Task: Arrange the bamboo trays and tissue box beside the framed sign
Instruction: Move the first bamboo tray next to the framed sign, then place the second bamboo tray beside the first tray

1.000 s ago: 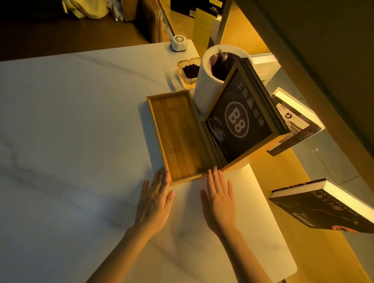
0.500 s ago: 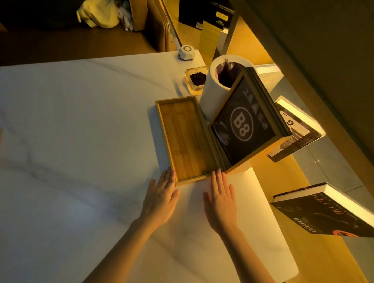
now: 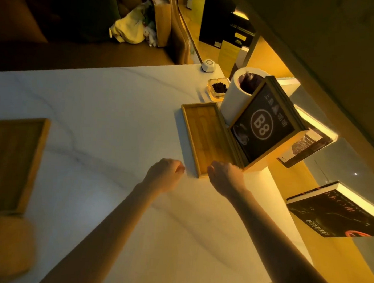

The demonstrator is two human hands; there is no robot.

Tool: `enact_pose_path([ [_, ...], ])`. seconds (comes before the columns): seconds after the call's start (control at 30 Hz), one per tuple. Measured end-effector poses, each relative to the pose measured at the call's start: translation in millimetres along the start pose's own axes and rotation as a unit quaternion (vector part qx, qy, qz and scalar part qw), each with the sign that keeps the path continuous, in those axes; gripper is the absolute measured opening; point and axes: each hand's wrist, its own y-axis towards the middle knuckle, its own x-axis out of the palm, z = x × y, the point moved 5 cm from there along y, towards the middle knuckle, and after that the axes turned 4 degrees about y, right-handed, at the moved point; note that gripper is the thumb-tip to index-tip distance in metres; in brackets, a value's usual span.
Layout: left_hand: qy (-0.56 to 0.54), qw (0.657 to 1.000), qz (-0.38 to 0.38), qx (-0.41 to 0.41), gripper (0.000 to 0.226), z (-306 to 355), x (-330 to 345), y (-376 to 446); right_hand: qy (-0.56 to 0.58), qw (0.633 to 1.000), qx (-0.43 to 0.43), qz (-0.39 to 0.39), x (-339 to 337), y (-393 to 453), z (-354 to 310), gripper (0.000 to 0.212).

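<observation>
Both of your hands have changed since the earlier frames: the fingers, then flat on the worktop [image 3: 109, 106], are now curled in, and the view has swung to bring a second tray into sight at the left.

1. Nearest you, at the lower left, a blurred rounded shape [image 3: 6, 246] sits at the worktop edge; you cannot tell what it is.
2. Your left hand [image 3: 165, 175] is loosely fisted, its grip narrow and holding nothing, just left of the near end of the bamboo tray [image 3: 204, 135].
3. Your right hand [image 3: 225, 176] is curled at that tray's near right corner. You cannot tell whether its grip touches the rim.
4. This tray lies flat, its long right side against the base of the framed sign [image 3: 262, 126], which stands tilted and reads "B8".
5. The second bamboo tray [image 3: 11, 163] lies flat, well apart at the left edge.
6. Behind the sign stands a white cylinder [image 3: 234, 100]; beside it is a glass ashtray [image 3: 217, 88], and farther back a small white device [image 3: 207, 65].
</observation>
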Motion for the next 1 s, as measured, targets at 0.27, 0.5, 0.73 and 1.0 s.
enact_pose_path([
  [0.27,0.071,0.989,0.125,-0.023,0.022,-60,-110,-71,-0.052,0.993,-0.099,0.038,-19,16,-124,0.029],
  [0.5,0.153,0.957,0.236,-0.072,0.021,-152,-175,-135,0.006,0.974,-0.214,0.070,-7,18,-244,0.031],
  [0.73,0.119,0.958,0.187,-0.180,0.046,-266,-187,-171,0.082,0.969,-0.234,0.019,45,24,-334,0.030],
  [1.0,0.089,0.951,0.083,-0.283,0.063,-363,-154,-185,0.087,0.967,-0.201,-0.130,138,18,-371,0.058],
])
